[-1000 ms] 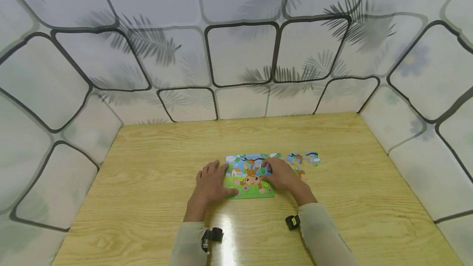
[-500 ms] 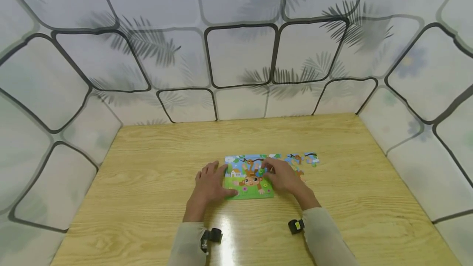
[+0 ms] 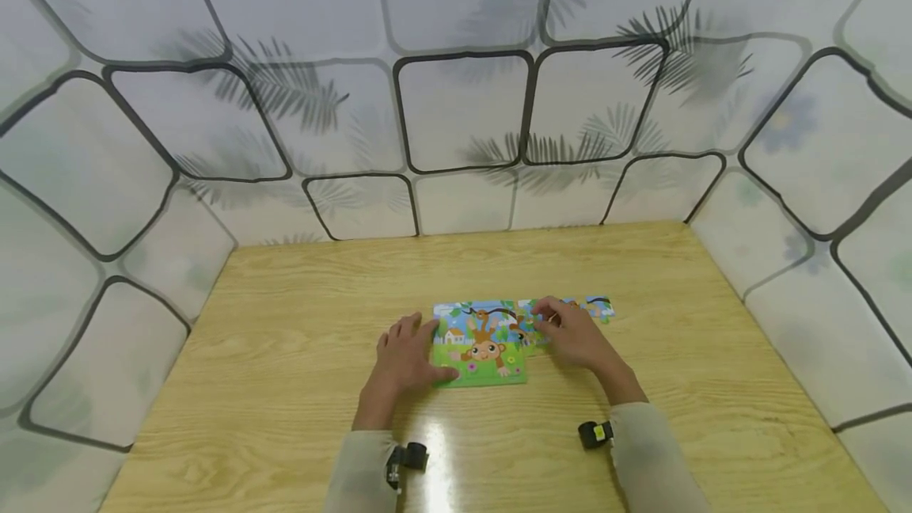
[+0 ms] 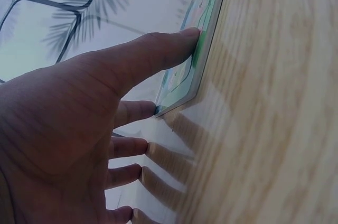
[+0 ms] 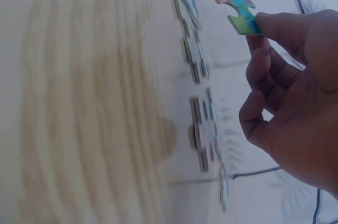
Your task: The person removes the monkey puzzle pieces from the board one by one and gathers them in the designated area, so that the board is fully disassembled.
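right hand [image 3: 579, 336] has moved right, pinching a piece [image 5: 243, 19] near the right edge of the puzzle [image 3: 470, 351] (left hand [image 3: 406, 356] loosely spread at its left edge).

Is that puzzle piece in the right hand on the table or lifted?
Lifted: the right wrist view shows the puzzle piece pinched in the right hand, clear of the table.

One left hand [image 3: 408, 353] and one right hand [image 3: 579, 336] are showing above one worktop [image 3: 299, 299]. One puzzle board [image 3: 484, 380] is lying there, picturing one house [image 3: 454, 335]. Fingers [image 5: 259, 65] of the right hand are pinching one puzzle piece [image 5: 244, 16]; several loose pieces [image 3: 601, 306] are overlapping in view, their exact number escaping a count. Two wrist cameras [image 3: 416, 456] are sitting at two sleeves [image 3: 362, 469], one apiece.
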The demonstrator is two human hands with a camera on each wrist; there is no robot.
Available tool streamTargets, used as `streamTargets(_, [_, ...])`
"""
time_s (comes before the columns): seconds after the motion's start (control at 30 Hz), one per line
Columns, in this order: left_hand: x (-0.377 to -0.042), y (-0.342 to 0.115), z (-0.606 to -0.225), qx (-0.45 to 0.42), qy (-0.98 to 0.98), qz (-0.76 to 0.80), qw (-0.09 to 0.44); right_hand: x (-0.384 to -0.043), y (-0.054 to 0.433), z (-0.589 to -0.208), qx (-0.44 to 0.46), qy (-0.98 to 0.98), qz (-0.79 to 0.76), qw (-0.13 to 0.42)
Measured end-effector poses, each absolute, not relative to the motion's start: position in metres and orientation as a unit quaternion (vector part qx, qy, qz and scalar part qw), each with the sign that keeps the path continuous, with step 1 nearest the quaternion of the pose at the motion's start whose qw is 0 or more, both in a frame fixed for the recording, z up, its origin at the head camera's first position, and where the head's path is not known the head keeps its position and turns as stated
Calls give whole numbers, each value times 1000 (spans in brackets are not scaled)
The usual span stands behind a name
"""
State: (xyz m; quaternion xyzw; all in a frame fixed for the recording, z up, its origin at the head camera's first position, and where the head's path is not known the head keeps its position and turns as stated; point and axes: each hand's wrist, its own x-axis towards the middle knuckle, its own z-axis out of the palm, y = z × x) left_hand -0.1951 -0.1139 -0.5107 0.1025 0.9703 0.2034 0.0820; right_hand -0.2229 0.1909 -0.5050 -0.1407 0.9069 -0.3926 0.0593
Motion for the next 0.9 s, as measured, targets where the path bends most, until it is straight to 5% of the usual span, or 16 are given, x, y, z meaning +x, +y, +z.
streamTargets(0.9, [-193,-111,-509,95,970,209,78,-212,286,-515,-34,939,-339,43])
